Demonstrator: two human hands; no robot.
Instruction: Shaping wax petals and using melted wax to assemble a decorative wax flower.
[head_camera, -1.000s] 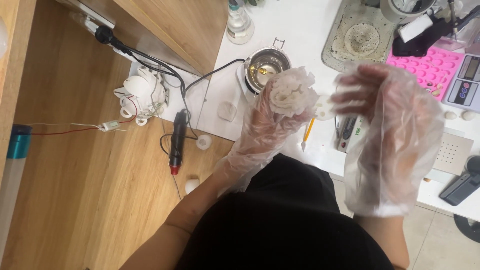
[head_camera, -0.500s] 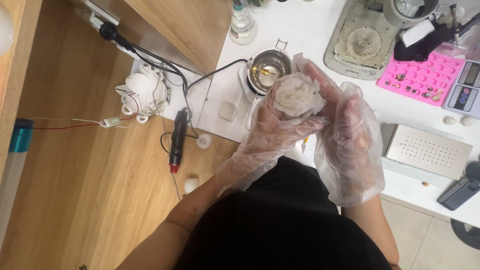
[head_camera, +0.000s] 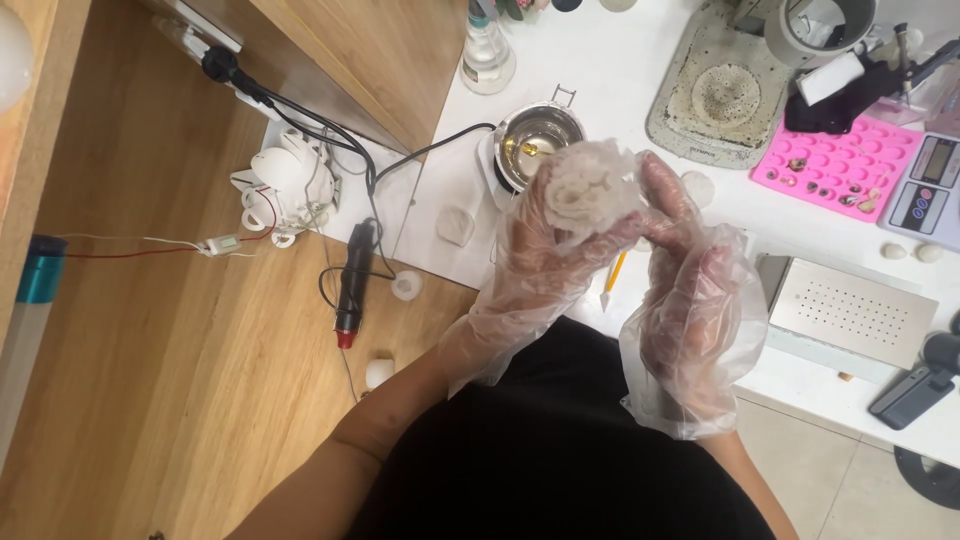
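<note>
At the far left, on the wooden floor-like surface, the white tangle of cable and plug and the black pen-shaped tool with a red tip lie where they lay a second ago, with two small white rings near them; nothing there has been touched. Moving right, the left hand, in a loose clear plastic glove, is closed around a pale, ruffled, flower-shaped white lump, held up in the air over the edge of the white worktop, just in front of the small metal melting pot. The change is on the other side: a second ago the right hand stood apart from the lump with open fingers; half a second ago it had come in beside it, and now its fingertips press against the lump's right flank, so both hands bear on the one piece. That reads as a shift from merely holding to working or shaping it, as far as I can judge. Further right, the pink silicone mould tray, the small scale and the perforated metal plate sit unchanged.
</note>
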